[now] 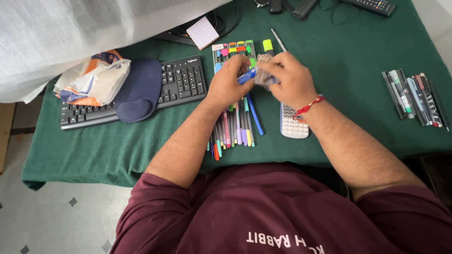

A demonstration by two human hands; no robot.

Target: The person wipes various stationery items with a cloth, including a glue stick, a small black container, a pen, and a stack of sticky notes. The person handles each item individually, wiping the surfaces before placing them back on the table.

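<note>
My left hand (229, 79) pinches a blue pen (246, 75) above the middle of a green-clothed table (348, 70). A crumpled greyish cloth (264, 71) is bunched in my right hand (287, 77) and pressed around the pen's end. Under both hands lies a row of several coloured pens (234, 131), with a pack of highlighters (234, 49) just beyond. A grey calculator (293, 124) sits partly hidden beneath my right wrist, which wears a red thread.
A black keyboard (181, 82) with a dark blue wrist pad (138, 89) and a crumpled plastic bag (92, 77) lie at the left. Several more pens (414, 99) rest at the right. A sticky-note pad (202, 33), a remote (372, 4) and a white curtain (70, 33) are at the back.
</note>
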